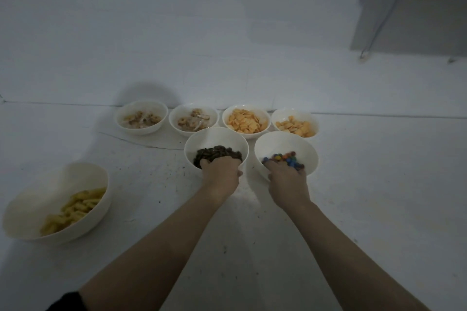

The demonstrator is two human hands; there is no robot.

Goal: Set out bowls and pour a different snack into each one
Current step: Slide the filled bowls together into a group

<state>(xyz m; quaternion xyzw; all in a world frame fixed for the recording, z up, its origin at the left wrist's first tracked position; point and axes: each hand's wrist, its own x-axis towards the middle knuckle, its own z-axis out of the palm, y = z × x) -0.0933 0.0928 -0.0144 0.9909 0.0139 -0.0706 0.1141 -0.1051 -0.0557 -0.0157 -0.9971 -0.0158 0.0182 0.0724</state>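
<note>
Left hand gripping dark-snack bowl, right hand gripping candy bowl, frame centre; tipped rims risking spills.

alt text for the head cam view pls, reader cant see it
A person's left hand grips a white bowl of dark brown snacks and the right hand a bowl of coloured candies. Four filled bowls line the wall behind; a bowl of yellow sticks sits far left.

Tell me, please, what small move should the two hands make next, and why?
Probably push both bowls forward toward the back row. The left hand grips the near rim of the bowl of dark pieces, the right hand that of the bowl of coloured candies; both bowls sit just in front of the four bowls by the wall.
</note>
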